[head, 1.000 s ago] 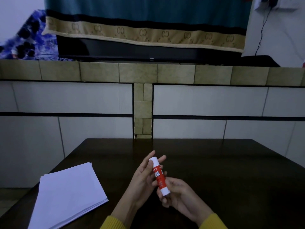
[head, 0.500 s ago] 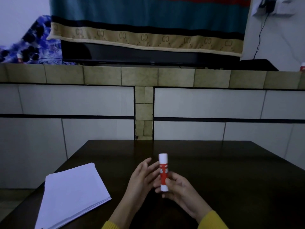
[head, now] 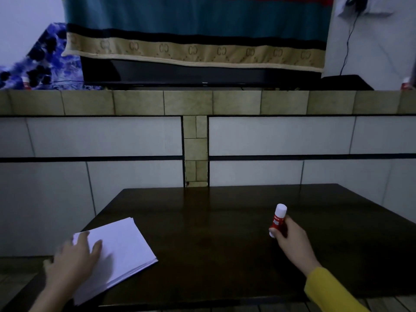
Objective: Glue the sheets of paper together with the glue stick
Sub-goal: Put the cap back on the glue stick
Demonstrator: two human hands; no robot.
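Your hands have parted: your left hand (head: 74,257) now lies flat, fingers spread, on the paper stack (head: 121,248). Your right hand (head: 290,239) alone grips the capped glue stick (head: 278,219) upright, off to the right.

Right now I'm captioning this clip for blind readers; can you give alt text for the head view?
A right hand holds a capped glue stick upright over a dark table, while the left hand rests on a paper stack at the table's left. A tiled wall stands behind.

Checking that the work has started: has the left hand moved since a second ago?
Yes. The left hand left the glue stick and swung left across the table, now resting on the paper stack.
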